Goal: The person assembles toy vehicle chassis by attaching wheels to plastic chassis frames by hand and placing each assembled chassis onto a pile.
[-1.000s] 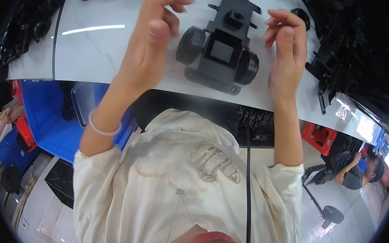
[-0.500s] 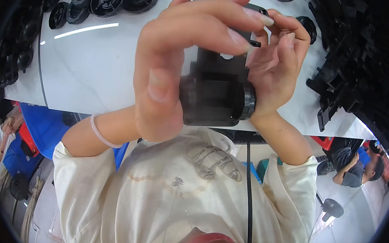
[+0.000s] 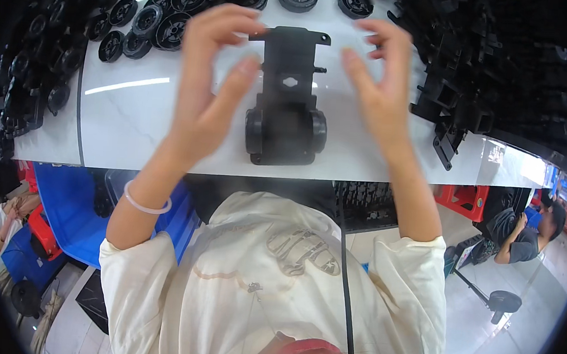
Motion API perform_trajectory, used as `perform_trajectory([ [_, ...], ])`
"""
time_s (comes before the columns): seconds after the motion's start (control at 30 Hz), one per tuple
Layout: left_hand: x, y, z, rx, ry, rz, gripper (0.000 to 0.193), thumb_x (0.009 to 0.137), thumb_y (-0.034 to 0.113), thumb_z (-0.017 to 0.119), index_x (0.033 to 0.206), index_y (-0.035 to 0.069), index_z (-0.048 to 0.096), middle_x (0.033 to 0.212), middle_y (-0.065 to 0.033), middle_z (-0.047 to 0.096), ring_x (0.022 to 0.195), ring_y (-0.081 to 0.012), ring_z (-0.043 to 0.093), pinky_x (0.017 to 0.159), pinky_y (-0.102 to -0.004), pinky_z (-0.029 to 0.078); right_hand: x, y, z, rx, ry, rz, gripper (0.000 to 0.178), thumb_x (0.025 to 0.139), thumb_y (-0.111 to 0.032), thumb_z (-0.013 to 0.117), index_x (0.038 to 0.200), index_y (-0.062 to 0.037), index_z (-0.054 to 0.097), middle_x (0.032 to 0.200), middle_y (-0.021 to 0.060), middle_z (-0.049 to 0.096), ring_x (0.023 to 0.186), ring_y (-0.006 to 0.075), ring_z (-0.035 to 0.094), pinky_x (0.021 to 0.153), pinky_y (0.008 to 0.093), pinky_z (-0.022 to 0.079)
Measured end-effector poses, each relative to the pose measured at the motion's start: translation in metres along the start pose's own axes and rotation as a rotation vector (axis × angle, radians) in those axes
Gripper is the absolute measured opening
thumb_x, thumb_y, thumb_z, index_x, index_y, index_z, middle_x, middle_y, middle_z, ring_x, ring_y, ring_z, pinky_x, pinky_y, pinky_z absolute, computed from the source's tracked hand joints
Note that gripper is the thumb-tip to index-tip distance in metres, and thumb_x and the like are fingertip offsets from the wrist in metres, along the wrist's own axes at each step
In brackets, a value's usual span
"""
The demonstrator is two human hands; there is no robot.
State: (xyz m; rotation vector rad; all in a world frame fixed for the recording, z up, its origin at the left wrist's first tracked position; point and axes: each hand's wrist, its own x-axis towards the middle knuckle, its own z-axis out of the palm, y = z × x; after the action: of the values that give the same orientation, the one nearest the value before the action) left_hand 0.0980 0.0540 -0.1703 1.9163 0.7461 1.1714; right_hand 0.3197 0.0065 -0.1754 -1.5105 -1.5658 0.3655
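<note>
A black plastic toy-car chassis (image 3: 287,105) lies on the white table in front of me. Two black wheels sit at its near end, a left wheel (image 3: 254,130) and a right wheel (image 3: 318,132). On its right side a short pin sticks out farther up. My left hand (image 3: 212,83) is left of the chassis, fingers apart and curved toward its far end, holding nothing. To the right of it my right hand (image 3: 383,92) hovers open and empty, thumb and fingers spread. Both hands are slightly blurred.
Loose black wheels (image 3: 173,31) lie at the far left and along the back of the white table (image 3: 129,127). Black plastic parts (image 3: 447,96) are heaped on the right. A blue bin (image 3: 74,208) stands below the table edge at left. Another person (image 3: 522,236) is at far right.
The chassis, earlier raised close between my two hands, now lies on the table. My hands have let go and moved apart to either side of it.
</note>
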Motion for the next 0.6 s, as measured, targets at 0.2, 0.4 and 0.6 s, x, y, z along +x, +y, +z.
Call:
perform_trajectory([
  [0.2,0.009,-0.004,-0.052,0.706,-0.092,0.015,0.022,0.090,0.009,0.054,0.111,0.008,0.061,0.119,-0.0098,0.057,0.110,-0.0289,0.053,0.093,-0.0363,0.042,0.007,0.016,-0.043,-0.634,-0.224,-0.055,0.032,0.084,-0.012,0.062,0.117,-0.0132,0.061,0.124,0.0043,0.054,0.113,0.0248,0.051,0.096,0.0348,0.042],
  [0.4,-0.007,-0.005,-0.055,0.892,-0.141,0.009,0.028,0.086,0.013,0.061,0.114,0.012,0.061,0.128,-0.0073,0.052,0.119,-0.0303,0.048,0.100,-0.0399,0.037,0.002,0.013,-0.046,-0.484,-0.264,-0.038,0.031,0.082,-0.009,0.064,0.113,-0.0140,0.062,0.124,0.0069,0.054,0.114,0.0271,0.050,0.094,0.0360,0.044],
  [0.6,-0.013,-0.009,-0.071,1.031,-0.141,0.129,0.032,0.082,0.011,0.066,0.113,0.012,0.059,0.126,-0.0054,0.054,0.118,-0.0297,0.048,0.097,-0.0389,0.041,-0.007,0.008,-0.050,-0.590,-0.318,-0.002,0.028,0.081,-0.009,0.066,0.108,-0.0126,0.063,0.121,0.0065,0.055,0.114,0.0263,0.049,0.094,0.0350,0.044],
])
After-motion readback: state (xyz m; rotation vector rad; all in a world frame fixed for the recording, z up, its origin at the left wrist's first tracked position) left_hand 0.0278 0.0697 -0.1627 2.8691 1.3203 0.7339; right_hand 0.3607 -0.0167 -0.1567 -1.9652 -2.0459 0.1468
